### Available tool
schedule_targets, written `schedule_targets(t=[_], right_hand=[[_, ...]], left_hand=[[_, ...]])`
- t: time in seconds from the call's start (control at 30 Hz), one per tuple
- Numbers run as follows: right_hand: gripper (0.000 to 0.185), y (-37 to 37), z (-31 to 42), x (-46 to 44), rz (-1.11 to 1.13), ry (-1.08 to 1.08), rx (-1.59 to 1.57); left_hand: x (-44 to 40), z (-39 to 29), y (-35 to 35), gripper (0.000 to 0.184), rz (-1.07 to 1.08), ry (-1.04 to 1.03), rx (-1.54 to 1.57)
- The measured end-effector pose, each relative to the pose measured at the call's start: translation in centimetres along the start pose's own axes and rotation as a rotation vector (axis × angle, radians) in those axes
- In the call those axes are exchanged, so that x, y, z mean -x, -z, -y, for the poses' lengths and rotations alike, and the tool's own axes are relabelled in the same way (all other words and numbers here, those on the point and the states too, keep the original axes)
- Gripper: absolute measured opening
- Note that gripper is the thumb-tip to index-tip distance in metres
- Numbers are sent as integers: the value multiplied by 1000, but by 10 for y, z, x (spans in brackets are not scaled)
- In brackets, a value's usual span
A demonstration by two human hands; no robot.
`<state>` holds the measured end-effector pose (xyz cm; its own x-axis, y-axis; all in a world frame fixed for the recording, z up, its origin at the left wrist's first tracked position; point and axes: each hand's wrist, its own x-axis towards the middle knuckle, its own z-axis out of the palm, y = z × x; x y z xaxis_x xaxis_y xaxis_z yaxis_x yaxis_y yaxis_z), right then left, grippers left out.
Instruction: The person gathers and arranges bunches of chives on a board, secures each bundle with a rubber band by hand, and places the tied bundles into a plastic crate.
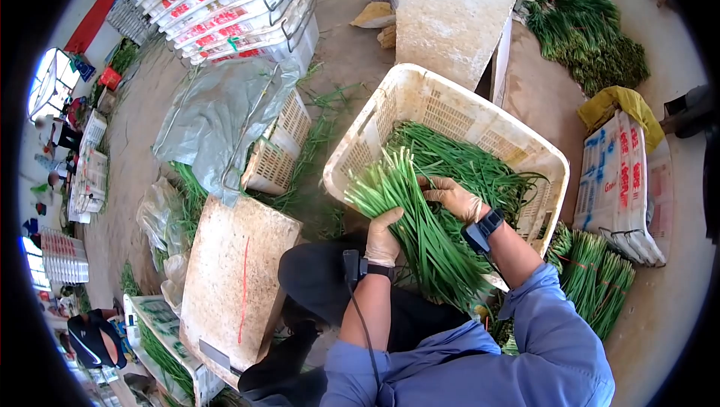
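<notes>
My left hand [383,239], in a thin pale glove, is wrapped round a thick bunch of long green stalks [424,231]. The pale cut ends fan out toward the upper left, while the dark green ends hang down toward my lap. At the bunch's right side, my right hand [454,201], gloved too, has its fingers bent and pinched on some stalks. Just beyond both hands, a white plastic crate [525,141] holds more loose green stalks [457,150]. Part of the crate's near side is hidden by my arms and the bunch.
A stained white board [244,272] lies left of my knees. Beyond it, grey plastic sheeting [225,122] covers another crate [279,148]. Stacked white crates [225,9] rise behind. Tied green bundles [596,276] and a white box [615,182] stand at right.
</notes>
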<state>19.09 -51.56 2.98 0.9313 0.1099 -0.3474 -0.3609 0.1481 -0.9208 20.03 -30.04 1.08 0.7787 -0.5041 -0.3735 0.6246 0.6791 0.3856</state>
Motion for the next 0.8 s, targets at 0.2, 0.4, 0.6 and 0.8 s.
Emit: schedule_targets(t=[0.2, 0.4, 0.6, 0.8], right_hand=[[21, 15, -24, 11, 62, 59, -474], [30, 27, -42, 15, 103, -10, -736], [45, 92, -102, -15, -333, -224, -598], [49, 196, -102, -33, -970, 153, -846]], left_hand=[[-5, -1, 2, 48, 19, 53, 67], [3, 0, 0, 46, -35, -1, -2], [2, 1, 3, 46, -32, -26, -41], [-5, 7, 19, 42, -54, -40, -46]])
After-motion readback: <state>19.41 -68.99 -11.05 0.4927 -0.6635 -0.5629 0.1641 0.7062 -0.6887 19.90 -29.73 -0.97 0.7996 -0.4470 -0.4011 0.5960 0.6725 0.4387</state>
